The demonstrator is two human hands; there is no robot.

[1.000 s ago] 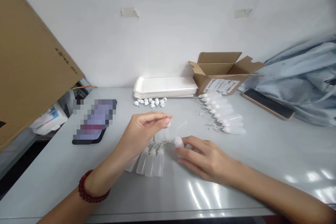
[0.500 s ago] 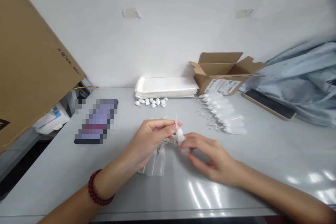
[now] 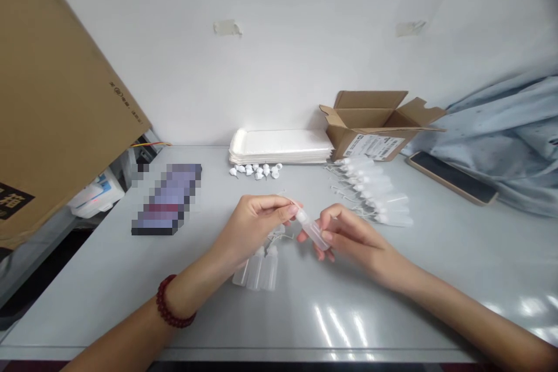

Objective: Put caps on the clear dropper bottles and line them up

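Between my hands is a small translucent squeeze bottle [image 3: 314, 232], tilted with its white neck up and to the left. My left hand [image 3: 260, 218] pinches its top end between thumb and fingers; the very tip is hidden by them. Around the bottle's lower body, the thumb and fingers of my right hand [image 3: 349, 241] are closed. Just below my left hand, several similar bottles [image 3: 256, 270] lie side by side on the table, partly covered by that hand, with thin white strings near their tops.
Several white caps [image 3: 257, 171] lie in front of a stack of white padded envelopes [image 3: 281, 145]. A row of bottles [image 3: 377, 189] lies before an open cardboard box [image 3: 370, 128]. One phone [image 3: 453, 177] rests at right near blue cloth [image 3: 505, 133]; a pixelated device [image 3: 168, 200] is at left.
My right hand has shifted its hold down the bottle, uncovering more of its body. The bottle now leans more, its base swung to the right. The view has shifted slightly.
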